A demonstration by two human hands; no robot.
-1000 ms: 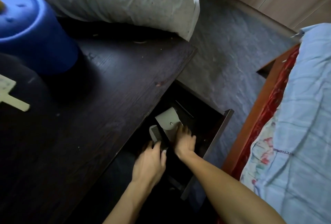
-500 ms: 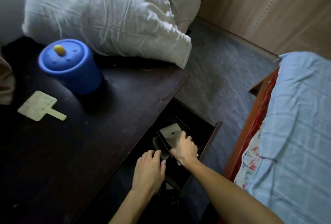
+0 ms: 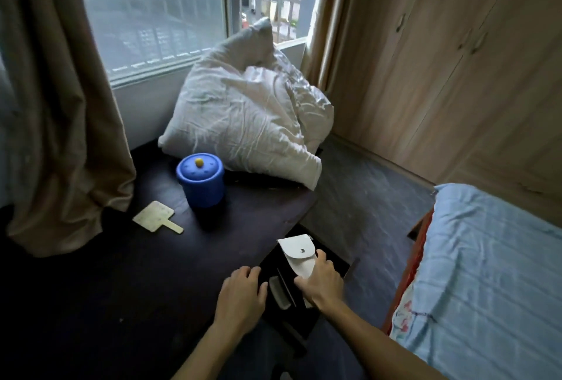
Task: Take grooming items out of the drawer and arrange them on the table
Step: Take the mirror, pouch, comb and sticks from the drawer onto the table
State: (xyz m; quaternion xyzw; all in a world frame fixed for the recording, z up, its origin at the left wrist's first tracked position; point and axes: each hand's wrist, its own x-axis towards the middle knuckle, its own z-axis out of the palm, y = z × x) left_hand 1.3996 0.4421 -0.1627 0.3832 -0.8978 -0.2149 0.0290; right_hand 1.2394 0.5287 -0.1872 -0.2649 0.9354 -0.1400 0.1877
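Far left, on the dark table point(image 3: 100, 294): a pale flat paddle-shaped item point(image 3: 154, 216), handle pointing right and toward the camera. Just right of it stands a blue lidded tub point(image 3: 201, 179), with a white pillow point(image 3: 243, 124) behind, leaning against the window sill.

Left hand point(image 3: 241, 296) rests palm-down at the table's right edge, fingers loosely spread and reaching into the open drawer point(image 3: 346, 268). It holds nothing that I can see; its fingertips lie just beside a grey comb-like item point(image 3: 278, 291) lying in the drawer, long axis running away from the camera.

Right hand point(image 3: 319, 280) is closed on the lower end of a white snap-flap pouch point(image 3: 296, 253), thumb on one side, fingers wrapped over the other. The pouch is lifted partly clear of the drawer, long axis tilted up and left, flap end toward the table.

Judgement: the pouch is mid-removal; the free table surface lies left of the right hand, so the carry goes leftward over the drawer's edge. The left hand is nearer the grey item. A blue-covered bed point(image 3: 486, 273) sits far right.
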